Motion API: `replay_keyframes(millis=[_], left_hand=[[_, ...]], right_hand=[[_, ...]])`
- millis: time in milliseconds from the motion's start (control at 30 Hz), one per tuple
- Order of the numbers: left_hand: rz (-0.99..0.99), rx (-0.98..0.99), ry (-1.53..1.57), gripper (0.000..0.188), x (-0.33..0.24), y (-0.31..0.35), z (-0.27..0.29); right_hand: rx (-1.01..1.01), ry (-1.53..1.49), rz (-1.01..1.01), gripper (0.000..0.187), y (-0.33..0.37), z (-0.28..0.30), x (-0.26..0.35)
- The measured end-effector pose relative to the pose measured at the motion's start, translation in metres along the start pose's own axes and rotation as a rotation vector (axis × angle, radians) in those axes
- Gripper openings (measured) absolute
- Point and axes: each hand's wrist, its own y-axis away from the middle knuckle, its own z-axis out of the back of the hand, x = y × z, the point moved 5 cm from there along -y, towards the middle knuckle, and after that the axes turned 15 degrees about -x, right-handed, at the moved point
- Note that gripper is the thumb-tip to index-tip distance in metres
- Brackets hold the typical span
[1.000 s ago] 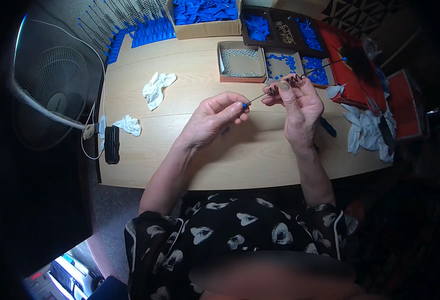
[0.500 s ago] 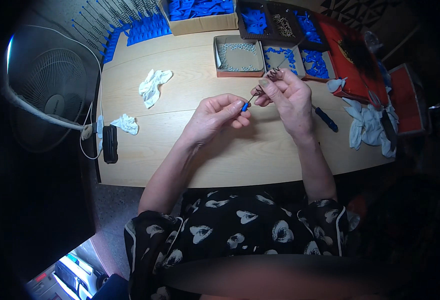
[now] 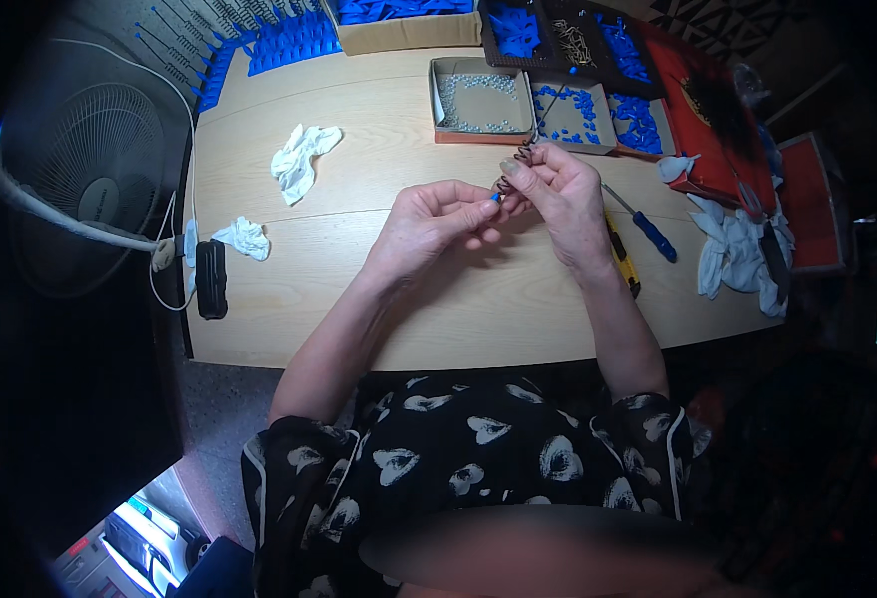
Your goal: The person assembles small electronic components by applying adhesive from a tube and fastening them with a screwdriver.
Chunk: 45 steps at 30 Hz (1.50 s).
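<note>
Small blue cap [image 3: 495, 197], pinched at left fingertips, fitted on the near end of a thin dark rod [image 3: 536, 120]. Rod slanted up and away through right fingers, threaded with small dark springs [image 3: 514, 169], above the table.

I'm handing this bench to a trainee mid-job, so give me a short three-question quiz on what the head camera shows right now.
1. True or false: the left hand pinches a small blue plastic tip at the end of a thin metal rod.
2. Which lies on the pale wooden table just right of the right hand?
A. blue-handled screwdriver
B. red hammer
C. glass jar
3. Fill in: the shallow cardboard box beyond the hands holds small ______ beads.

Key
1. True; the right hand grips the same rod further along.
2. A
3. Silvery; their material cannot be told.
</note>
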Motion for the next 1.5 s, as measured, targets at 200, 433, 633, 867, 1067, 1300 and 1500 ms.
replay_keyframes(millis=[200,433,633,867,1067,1300,1500], left_hand=[[0.001,-0.028,-0.01,0.022,0.001,-0.001,0.0],[-0.058,-0.07,-0.149,0.022,0.004,-0.001,0.004],[-0.278,-0.126,-0.513,0.025,-0.03,0.005,0.04],[-0.388,-0.222,-0.948,0.027,-0.042,0.008,0.074],[-0.452,-0.089,-1.085,0.039,-0.03,0.007,0.05],[-0.575,-0.021,-1.108,0.034,-0.027,0.01,0.044],[-0.409,-0.058,-0.996,0.039,-0.024,0.008,0.046]], right_hand=[[0.01,-0.025,-0.043,0.022,0.001,0.0,-0.002],[-0.013,-0.028,-0.039,0.024,0.002,0.003,-0.01],[-0.078,0.191,-0.073,0.024,-0.02,0.029,-0.016],[-0.15,0.543,-0.002,0.024,-0.033,0.036,-0.027],[-0.129,0.677,0.05,0.027,-0.031,0.039,-0.029],[-0.277,0.975,0.484,0.033,0.001,0.017,0.013],[0.318,0.775,0.653,0.035,0.047,-0.034,0.017]])
